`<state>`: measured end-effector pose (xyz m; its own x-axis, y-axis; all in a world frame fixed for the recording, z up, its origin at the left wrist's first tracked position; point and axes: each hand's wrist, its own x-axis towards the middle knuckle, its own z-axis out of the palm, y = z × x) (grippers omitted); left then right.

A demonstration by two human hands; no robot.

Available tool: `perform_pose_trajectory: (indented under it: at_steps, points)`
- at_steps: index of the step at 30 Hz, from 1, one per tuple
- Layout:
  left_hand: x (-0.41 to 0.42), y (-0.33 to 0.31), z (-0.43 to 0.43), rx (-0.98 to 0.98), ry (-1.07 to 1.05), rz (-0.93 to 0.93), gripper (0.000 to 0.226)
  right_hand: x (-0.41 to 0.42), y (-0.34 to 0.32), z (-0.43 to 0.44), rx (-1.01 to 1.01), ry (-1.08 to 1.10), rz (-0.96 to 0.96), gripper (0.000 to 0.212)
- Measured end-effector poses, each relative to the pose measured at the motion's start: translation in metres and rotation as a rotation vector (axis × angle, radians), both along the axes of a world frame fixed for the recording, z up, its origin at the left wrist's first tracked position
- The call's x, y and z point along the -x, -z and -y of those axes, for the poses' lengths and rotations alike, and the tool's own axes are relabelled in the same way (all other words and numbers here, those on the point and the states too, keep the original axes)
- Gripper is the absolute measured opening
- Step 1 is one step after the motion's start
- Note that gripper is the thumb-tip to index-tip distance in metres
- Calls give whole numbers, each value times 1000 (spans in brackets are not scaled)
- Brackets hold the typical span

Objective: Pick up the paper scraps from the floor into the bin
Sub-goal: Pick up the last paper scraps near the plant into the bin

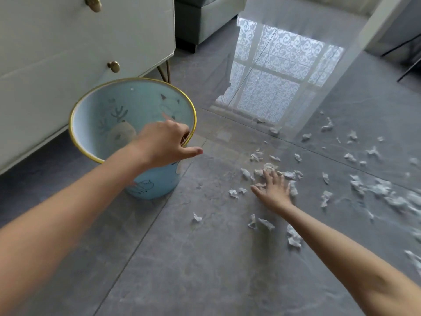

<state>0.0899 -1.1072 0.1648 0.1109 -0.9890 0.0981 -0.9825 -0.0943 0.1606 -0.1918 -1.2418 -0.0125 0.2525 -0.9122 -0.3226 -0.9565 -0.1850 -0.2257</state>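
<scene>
Right of the bin point(157, 182), the right hand point(274, 190) lies flat on the floor with fingers spread, pressing on a cluster of paper scraps point(288, 175). It is the nearer hand to them. More scraps trail further right, blurred at the edge. The left hand point(165, 142) curls at the bin's rim, thumb out. I cannot tell whether it grips the rim.

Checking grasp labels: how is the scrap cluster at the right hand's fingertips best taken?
Come from above: with the right hand, rake the scraps into a bunch and pinch its crumpled top. They are small, thin and lie loose on the floor.
</scene>
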Motion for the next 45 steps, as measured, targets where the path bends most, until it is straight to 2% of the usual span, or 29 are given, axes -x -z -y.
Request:
perform_pose_trajectory:
  at_steps: [2,4,7,12,15,18,20,22,26,29,32,34,37,40,43,45]
  points:
    - [-4,-3,1,-1,8,29,30,-2,7,-2,-18,-61,-72,86]
    - [-5,-7,2,-4,15,82,19,-8,13,-6,-35,-81,-55,91]
    - [-1,-8,5,21,22,175,19,-22,22,-14,-40,-163,-60,93]
    - [-4,4,1,135,96,136,14,-41,29,-30,150,-355,-49,95]
    - [-7,11,2,168,153,113,13,-45,31,-31,297,-468,-21,86]
    - [-10,15,6,191,197,143,12,-45,34,-20,308,-388,15,84]
    - [-11,16,8,214,226,154,12,-44,33,-11,243,-298,-74,93]
    - [-14,18,9,232,243,166,15,-42,31,-2,238,-283,-163,92]
    - [-18,20,11,257,266,167,26,-43,32,4,340,-459,-199,76]
    - [-21,20,13,262,276,188,27,-52,31,8,378,-560,-105,50]
    - [-23,21,14,266,280,196,25,-54,31,13,354,-592,-61,24]
    - [-22,21,13,258,280,201,25,-52,31,12,376,-558,-58,14]
    - [-24,22,13,260,279,201,25,-55,24,14,333,-416,-73,30]
    - [-25,22,15,264,287,207,25,-72,5,7,250,-318,134,44]
    - [-25,25,15,266,283,216,28,-94,-14,-28,116,-517,166,55]
    - [-25,25,16,269,279,215,29,-108,-17,-57,58,-701,53,61]
